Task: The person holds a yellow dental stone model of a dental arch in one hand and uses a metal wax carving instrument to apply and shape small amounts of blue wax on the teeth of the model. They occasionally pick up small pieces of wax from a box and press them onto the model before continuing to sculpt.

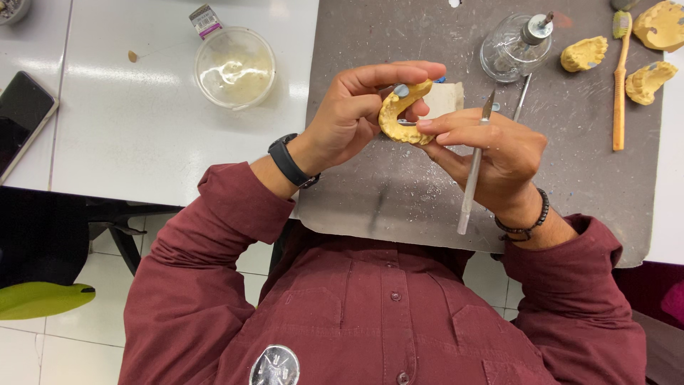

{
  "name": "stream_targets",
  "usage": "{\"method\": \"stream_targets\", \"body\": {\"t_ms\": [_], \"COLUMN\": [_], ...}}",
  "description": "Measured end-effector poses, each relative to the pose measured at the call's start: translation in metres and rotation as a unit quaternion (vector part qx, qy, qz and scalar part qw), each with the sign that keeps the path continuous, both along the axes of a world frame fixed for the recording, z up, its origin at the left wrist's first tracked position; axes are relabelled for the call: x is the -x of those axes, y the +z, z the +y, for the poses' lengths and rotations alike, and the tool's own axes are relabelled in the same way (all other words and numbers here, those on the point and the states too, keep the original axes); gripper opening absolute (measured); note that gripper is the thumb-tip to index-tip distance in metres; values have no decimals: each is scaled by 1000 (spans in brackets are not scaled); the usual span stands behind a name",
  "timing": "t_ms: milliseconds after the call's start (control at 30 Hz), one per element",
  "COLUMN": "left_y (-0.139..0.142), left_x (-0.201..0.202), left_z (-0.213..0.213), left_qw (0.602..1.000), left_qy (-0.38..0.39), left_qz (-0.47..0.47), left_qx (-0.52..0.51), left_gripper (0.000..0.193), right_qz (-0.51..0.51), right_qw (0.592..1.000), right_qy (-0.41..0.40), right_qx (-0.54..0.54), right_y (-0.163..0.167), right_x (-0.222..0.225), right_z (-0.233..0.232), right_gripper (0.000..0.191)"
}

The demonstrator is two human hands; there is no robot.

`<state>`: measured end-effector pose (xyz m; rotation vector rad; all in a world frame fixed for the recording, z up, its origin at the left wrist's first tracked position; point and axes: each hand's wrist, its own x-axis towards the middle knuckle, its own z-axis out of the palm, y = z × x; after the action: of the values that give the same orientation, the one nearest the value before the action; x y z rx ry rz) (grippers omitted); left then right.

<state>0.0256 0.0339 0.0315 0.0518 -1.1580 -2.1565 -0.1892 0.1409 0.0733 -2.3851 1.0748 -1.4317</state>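
Observation:
My left hand holds a yellow, horseshoe-shaped dental cast above the grey work mat, thumb and fingers pinched around its arch. A small blue-grey blob sits on the cast's top end. My right hand grips a thin metal instrument like a pen, its tip pointing up past the fingers, while the forefinger rests against the cast's lower edge. Both hands meet over the middle of the mat. I wear a black watch on the left wrist and a bead bracelet on the right.
A clear plastic cup of pale material stands on the white table. A glass spirit lamp, a second metal tool, a toothbrush and more yellow casts lie at the mat's far right. A dark phone lies at left.

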Motion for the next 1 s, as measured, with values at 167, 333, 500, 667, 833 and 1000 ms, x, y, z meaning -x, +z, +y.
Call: {"method": "stream_targets", "body": {"t_ms": [167, 333, 500, 667, 833, 1000], "left_y": [-1, -2, -2, -1, -1, -1], "left_x": [0, 0, 0, 0, -1, 0], "left_z": [0, 0, -1, -1, 0, -1], "left_qw": [1000, 1000, 1000, 1000, 1000, 1000], "left_qy": [5, 7, 7, 11, 8, 13], "left_qz": [4, 3, 3, 0, 2, -1], "left_qx": [15, 16, 20, 22, 20, 27], "left_gripper": [48, 46, 45, 44, 43, 44], "right_qz": [2, 0, 8, 11, 12, 10], "right_qw": [1000, 1000, 1000, 1000, 1000, 1000], "right_qy": [-5, -2, -6, -9, -13, -12], "right_qx": [-6, -4, -1, 4, 2, -1], "right_y": [-1, -1, 0, -1, -2, -3], "right_x": [1, 1, 1, 1, 2, 2], "right_z": [0, 0, 0, -1, -1, -1], "right_gripper": [37, 37, 38, 38, 36, 36]}}
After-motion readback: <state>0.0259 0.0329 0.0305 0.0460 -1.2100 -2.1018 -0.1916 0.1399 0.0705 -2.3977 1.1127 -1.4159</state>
